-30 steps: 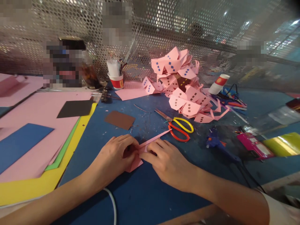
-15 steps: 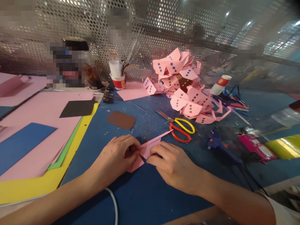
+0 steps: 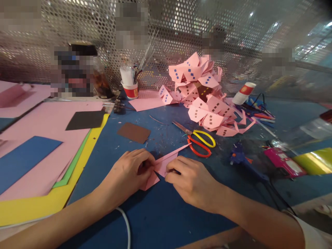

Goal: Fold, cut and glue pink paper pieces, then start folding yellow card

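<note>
While holding the folded pink paper [image 3: 167, 163] near the front edge of the blue worktop [image 3: 160, 221], pinches its left part between thumb and fingers of the left hand [image 3: 132, 169]. Below that grip, pokes out as a pointed pink corner; to its right, spreads as a flat flap topped by a narrow strip. Slants with that strip up to the red handle of the scissors [image 3: 191, 132]; touching or just above, impossible to say. Curls the right hand [image 3: 190, 180] at the flap's lower right side, thumb and fingertips narrowly apart; pinching or merely resting there, not clear. Just beyond the left hand, a flat brown card [image 3: 134, 132]. Toward the back edge, a pile of folded pink shapes [image 3: 204, 77] marked with small squares. Toward the left edge, overlapping coloured sheets [image 3: 59, 148]. Toward the right edge, a dark blue glue gun [image 3: 240, 159].
</note>
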### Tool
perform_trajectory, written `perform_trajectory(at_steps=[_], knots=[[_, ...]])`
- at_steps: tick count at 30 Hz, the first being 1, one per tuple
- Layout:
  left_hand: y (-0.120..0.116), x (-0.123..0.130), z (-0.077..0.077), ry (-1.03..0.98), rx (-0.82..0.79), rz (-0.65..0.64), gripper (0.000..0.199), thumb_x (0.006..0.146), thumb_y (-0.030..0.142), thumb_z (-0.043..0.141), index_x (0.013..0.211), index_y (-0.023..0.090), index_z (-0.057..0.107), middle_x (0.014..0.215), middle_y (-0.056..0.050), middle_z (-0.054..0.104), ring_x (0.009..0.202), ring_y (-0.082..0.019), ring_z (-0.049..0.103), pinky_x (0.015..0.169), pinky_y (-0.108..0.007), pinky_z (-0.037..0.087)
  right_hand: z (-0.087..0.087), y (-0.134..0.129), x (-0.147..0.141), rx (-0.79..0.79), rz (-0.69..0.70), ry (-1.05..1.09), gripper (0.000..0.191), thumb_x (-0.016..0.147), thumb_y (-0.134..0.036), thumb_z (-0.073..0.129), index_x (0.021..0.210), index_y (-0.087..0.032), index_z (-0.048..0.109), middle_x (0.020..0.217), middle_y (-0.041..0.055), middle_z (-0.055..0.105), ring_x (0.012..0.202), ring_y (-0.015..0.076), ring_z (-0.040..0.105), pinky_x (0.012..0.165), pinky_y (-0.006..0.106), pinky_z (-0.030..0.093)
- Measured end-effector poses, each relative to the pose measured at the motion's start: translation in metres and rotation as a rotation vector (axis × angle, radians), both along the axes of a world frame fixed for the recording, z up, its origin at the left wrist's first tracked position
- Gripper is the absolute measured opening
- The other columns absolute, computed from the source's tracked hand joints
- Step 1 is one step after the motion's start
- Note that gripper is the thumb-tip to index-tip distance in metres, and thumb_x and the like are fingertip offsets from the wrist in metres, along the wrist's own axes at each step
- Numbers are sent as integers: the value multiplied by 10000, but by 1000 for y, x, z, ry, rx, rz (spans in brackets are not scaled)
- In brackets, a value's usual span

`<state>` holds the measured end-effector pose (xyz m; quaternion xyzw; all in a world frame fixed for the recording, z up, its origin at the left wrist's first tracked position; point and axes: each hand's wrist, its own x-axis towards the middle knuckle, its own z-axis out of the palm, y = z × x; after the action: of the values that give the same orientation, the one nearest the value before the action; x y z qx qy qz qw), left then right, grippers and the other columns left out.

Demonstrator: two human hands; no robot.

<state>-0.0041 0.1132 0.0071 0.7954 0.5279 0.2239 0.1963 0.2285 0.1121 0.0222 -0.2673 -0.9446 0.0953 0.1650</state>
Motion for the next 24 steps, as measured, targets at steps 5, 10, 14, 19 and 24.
perform_trajectory(at_steps=[5, 10, 14, 19, 24], knots=[[0, 0, 1, -4, -4, 1, 91, 834, 174, 578, 850, 247, 629, 799, 49, 668, 746, -152, 589, 762, -304, 381, 1, 0, -4, -21, -28, -38, 298, 933, -74, 440, 1129, -199, 627, 1024, 51, 599, 959, 207, 500, 826, 346, 449], [1, 0, 0, 5, -4, -1, 108, 821, 154, 572, 858, 240, 627, 813, 49, 673, 762, -152, 606, 786, -311, 381, 1, -2, -6, -26, -41, -84, 311, 947, -74, 426, 1147, -196, 630, 1044, 62, 588, 977, 221, 485, 863, 367, 449], [1, 0, 0, 0, 11, -7, 112, 832, 157, 559, 856, 242, 628, 799, 49, 667, 753, -154, 602, 771, -306, 381, 1, -2, -6, -40, -36, -66, 283, 938, -63, 435, 1103, -179, 634, 1031, 63, 586, 975, 216, 491, 856, 355, 457], [0, 0, 0, 4, 7, -5, 119, 820, 157, 569, 868, 248, 628, 808, 53, 668, 757, -154, 603, 777, -307, 381, 1, -1, -7, -39, -48, -86, 304, 959, -79, 425, 1177, -179, 612, 1075, 65, 593, 1006, 224, 490, 901, 378, 456], [0, -1, -2, 6, 12, -9, 116, 825, 159, 568, 869, 248, 627, 799, 54, 664, 750, -151, 602, 781, -311, 378, 1, 0, -5, -44, -31, -63, 268, 951, -69, 437, 1117, -166, 623, 1055, 65, 607, 1002, 217, 506, 882, 365, 464]])
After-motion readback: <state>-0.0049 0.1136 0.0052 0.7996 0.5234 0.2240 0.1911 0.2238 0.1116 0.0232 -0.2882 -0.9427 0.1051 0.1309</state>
